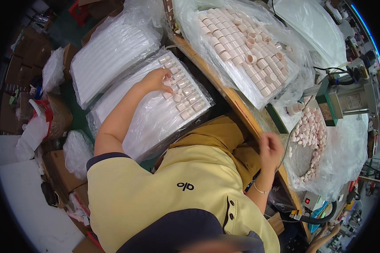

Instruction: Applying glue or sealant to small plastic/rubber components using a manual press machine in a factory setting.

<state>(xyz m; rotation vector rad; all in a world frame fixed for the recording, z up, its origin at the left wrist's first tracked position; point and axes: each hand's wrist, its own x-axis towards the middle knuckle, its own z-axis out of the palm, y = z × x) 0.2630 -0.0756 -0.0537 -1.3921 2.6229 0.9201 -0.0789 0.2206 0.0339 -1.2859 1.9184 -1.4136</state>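
Note:
My left hand (156,80) reaches over a white tray (133,101) lined with clear plastic film, at the left of the bench. Its thumb and fingers close around a pale pink cap (167,82) among rows of similar short, round caps (188,90) along the tray's right side. One cap beside the thumb sits tilted. My right hand (270,148) is raised by the wooden bench edge (240,109), its fingers curled inward and slightly blurred. Whatever those fingers hold, if anything, is hidden.
On the bench, a film-wrapped white board (240,78) carries many pale pink caps, some standing open end up. A green and grey bench machine (327,103) stands beside a heap of loose pink pieces (310,128). Another wrapped white stack (114,55) lies far left, near cardboard boxes (63,168).

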